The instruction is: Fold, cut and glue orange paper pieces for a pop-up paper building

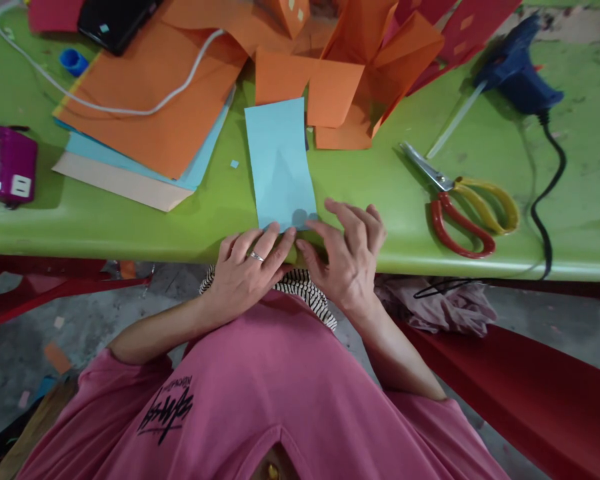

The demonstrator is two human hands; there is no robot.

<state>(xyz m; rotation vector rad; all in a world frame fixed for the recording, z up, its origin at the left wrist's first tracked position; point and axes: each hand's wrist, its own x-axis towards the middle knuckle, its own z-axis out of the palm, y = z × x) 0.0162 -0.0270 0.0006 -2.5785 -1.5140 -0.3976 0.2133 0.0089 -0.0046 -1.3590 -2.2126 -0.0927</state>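
Green tabletop (130,220) fills the upper half of the view, its near edge running across the middle. Both hands meet at that edge: the left hand (245,270), one ring on a finger, lies flat with fingers stretched and tips pressing the near end of a single light-blue paper strip (280,160). The right hand (350,257), loosely curled and half open, touches the strip's near right corner with its fingertips; neither hand grips it. The strip lies flat on the table, running toward 12 o'clock from the hands. At 3 o'clock of the hands lies one pair of scissors (463,207) with one red and one yellow handle, blades shut. At 2 o'clock rests one blue glue gun (517,70), its black cord (550,180) trailing over the edge. At 12 o'clock folded orange paper pieces (340,80) are heaped; at 10 o'clock a stack of paper sheets (145,133) lies under one white cable (105,107), with one blue cap (73,61) beyond. One magenta device (5,163) sits at 9 o'clock.
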